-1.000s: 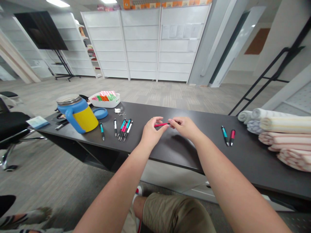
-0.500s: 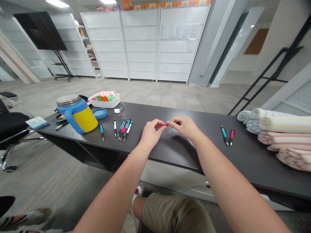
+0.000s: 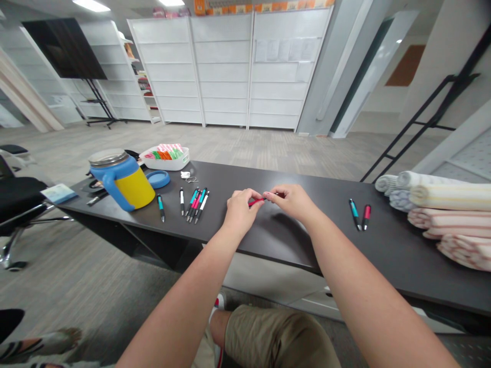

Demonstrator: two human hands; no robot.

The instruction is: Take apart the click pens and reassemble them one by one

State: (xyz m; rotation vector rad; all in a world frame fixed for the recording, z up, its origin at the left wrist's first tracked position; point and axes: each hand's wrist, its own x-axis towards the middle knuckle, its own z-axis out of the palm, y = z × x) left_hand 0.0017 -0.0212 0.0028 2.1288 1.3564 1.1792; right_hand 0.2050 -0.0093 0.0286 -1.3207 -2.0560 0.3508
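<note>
Above the middle of the dark desk, my left hand (image 3: 241, 207) and my right hand (image 3: 287, 198) meet with fingertips almost touching. Pinched in the left fingers is a red pen (image 3: 254, 202), lying roughly level. My right hand closes on the pen's other, darker end, mostly covered by the fingers. To the left of my hands lies a group of pens (image 3: 197, 205) in teal, red and white, with a white pen (image 3: 181, 202) and a teal pen (image 3: 160, 207) apart from it. On the right rest a teal pen (image 3: 355, 214) and a red pen (image 3: 366, 217).
A blue and yellow mug (image 3: 132, 186) stands at the left, near a blue lid (image 3: 157, 179) and a white basket (image 3: 172, 164) of colourful packets. Rolled cloths (image 3: 448, 209) are stacked at the right end of the desk (image 3: 307, 245). White cabinets line the back.
My left hand has shifted very slightly to the right along the red pen. My right hand stays almost in place.
</note>
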